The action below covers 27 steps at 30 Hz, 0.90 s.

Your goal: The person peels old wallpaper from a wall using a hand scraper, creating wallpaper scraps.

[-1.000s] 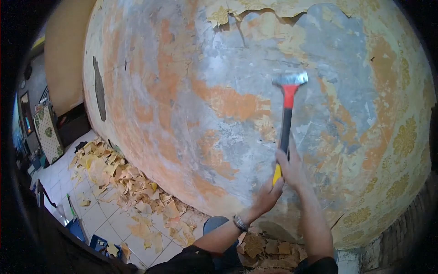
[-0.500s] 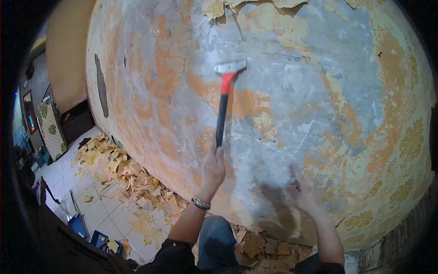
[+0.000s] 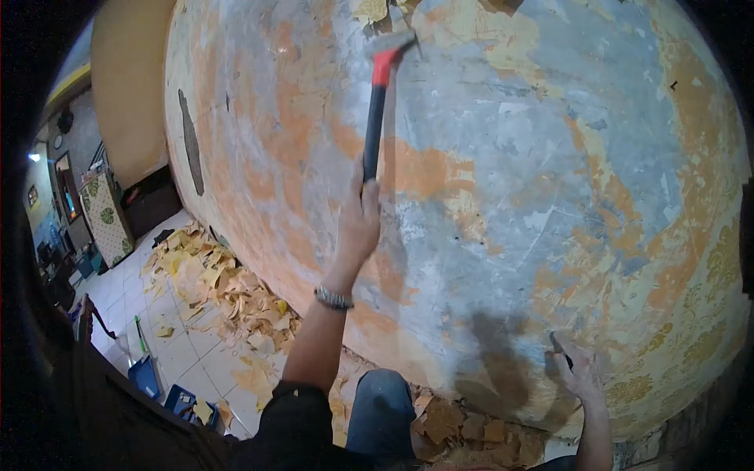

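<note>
- Head view: the left hand is closed round the handle of a scraper, with its black shaft and red neck reaching up beyond the fist.
- The scraper stands nearly upright in front of the wall, its blurred blade just below a torn flap of wallpaper — whether blade and wall touch, I cannot tell.
- The right hand is low and to the right, near the wall and well apart from the scraper, fingers bent — whether they grip anything, I cannot tell.
- Orange and grey patches mark the wall; gold-patterned paper covers its right edge.
- Peeled scraps lie heaped on the tiled floor along the wall, left of a knee in jeans.
- A blue dustpan lies on the tiles.
</note>
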Each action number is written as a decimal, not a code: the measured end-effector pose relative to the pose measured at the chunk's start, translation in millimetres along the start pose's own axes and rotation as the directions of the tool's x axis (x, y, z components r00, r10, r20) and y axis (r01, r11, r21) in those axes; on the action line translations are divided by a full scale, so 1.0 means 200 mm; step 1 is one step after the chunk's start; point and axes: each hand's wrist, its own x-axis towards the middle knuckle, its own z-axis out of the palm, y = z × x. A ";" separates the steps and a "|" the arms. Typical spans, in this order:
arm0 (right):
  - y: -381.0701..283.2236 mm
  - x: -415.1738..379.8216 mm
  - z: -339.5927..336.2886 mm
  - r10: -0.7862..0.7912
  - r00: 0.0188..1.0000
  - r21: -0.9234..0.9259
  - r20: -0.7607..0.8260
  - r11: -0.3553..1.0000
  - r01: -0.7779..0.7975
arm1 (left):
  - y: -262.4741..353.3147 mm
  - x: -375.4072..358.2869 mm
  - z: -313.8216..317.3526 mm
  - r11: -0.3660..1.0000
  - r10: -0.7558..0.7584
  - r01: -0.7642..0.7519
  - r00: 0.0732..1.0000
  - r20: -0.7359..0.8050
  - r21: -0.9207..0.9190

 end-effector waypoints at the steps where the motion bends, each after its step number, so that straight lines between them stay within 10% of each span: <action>1: 0.07 -0.03 0.05 -0.003 1.000 0.004 0.006 1.000 0.003 | 0.07 0.08 -0.02 0.996 -0.082 0.082 0.996 0.039 0.020; 7: 0.14 -0.15 0.17 -0.015 0.998 -0.104 0.058 0.994 0.021 | 0.20 0.51 -0.01 0.986 0.157 -0.161 0.983 -0.095 -0.041; 19: 0.10 -0.19 0.08 0.260 0.909 -0.107 0.325 0.965 -0.238 | -0.15 0.34 -0.37 0.982 -0.166 0.153 0.979 -0.118 -0.111; 27: 0.20 -0.14 0.17 -0.075 0.995 -0.198 -0.060 0.978 0.062 | -0.07 0.56 -0.42 0.967 -0.193 0.175 0.978 -0.084 -0.186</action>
